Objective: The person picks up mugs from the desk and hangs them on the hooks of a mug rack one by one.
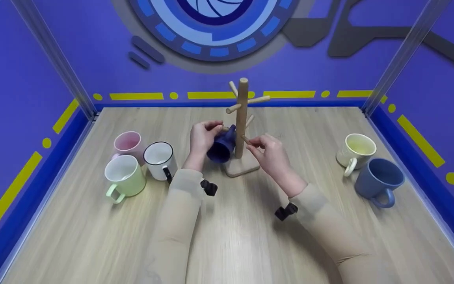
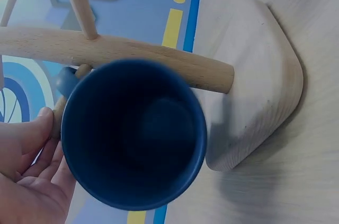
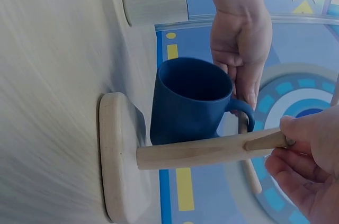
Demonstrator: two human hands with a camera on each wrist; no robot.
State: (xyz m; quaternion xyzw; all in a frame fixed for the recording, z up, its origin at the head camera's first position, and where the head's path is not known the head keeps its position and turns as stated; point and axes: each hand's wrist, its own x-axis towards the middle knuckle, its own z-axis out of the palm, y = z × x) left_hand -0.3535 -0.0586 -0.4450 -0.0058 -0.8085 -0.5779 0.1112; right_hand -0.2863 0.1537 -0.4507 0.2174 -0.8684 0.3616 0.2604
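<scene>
A wooden mug tree (image 1: pixel 242 118) stands in the middle of the table. From one of its lower pegs hangs a dark blue mug (image 1: pixel 221 148) by its handle, tilted with its mouth facing the head camera. My left hand (image 1: pixel 203 141) pinches the end of that peg, beside the mug, as the left wrist view shows with the peg tip between thumb and fingers (image 2: pixel 45 152). My right hand (image 1: pixel 269 154) pinches the tip of another lower peg (image 3: pixel 267 142) on the right side of the post.
A pink mug (image 1: pixel 127 142), a white mug with a black handle (image 1: pixel 160 159) and a light green mug (image 1: pixel 126 177) stand on the left. On the right are a cream mug (image 1: pixel 355 152) and a grey-blue mug (image 1: pixel 378 179). Blue walls (image 1: pixel 219 83) enclose the table.
</scene>
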